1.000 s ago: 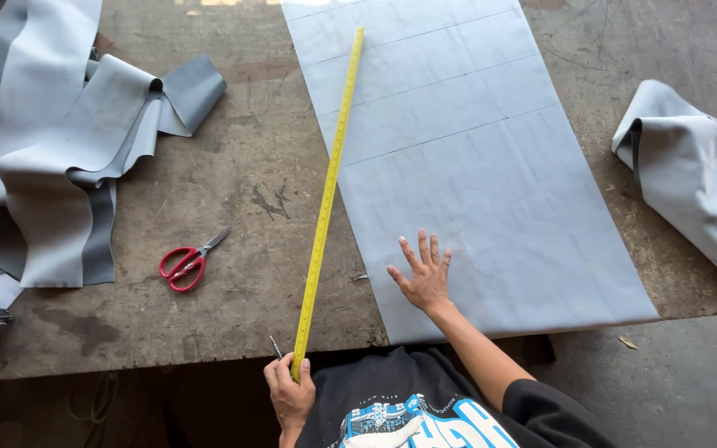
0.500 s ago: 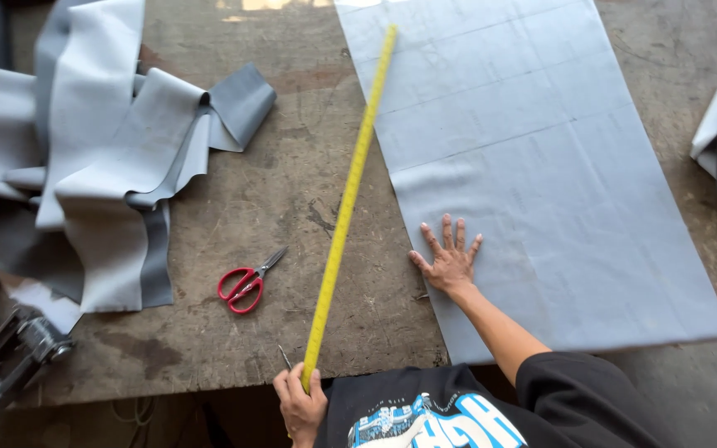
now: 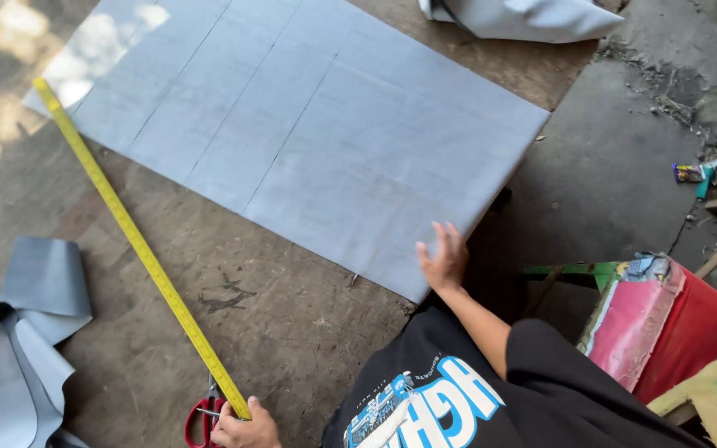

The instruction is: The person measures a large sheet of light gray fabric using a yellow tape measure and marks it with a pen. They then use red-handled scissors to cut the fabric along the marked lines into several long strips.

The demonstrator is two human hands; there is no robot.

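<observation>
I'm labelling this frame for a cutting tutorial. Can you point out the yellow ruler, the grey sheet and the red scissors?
yellow ruler (image 3: 139, 245), head view, middle of its length.
grey sheet (image 3: 317, 133), head view, centre of its flat surface.
red scissors (image 3: 197, 423), head view, red handle loop.

Small crumpled wrappers (image 3: 690, 172), blue, red and yellow, lie on the floor (image 3: 616, 166) at far right.

Left hand (image 3: 244, 430): pinches the yellow tape measure (image 3: 139, 245) beside the red scissors (image 3: 202, 421).
Right hand (image 3: 441, 259): flat on the grey sheet (image 3: 309, 133).
</observation>
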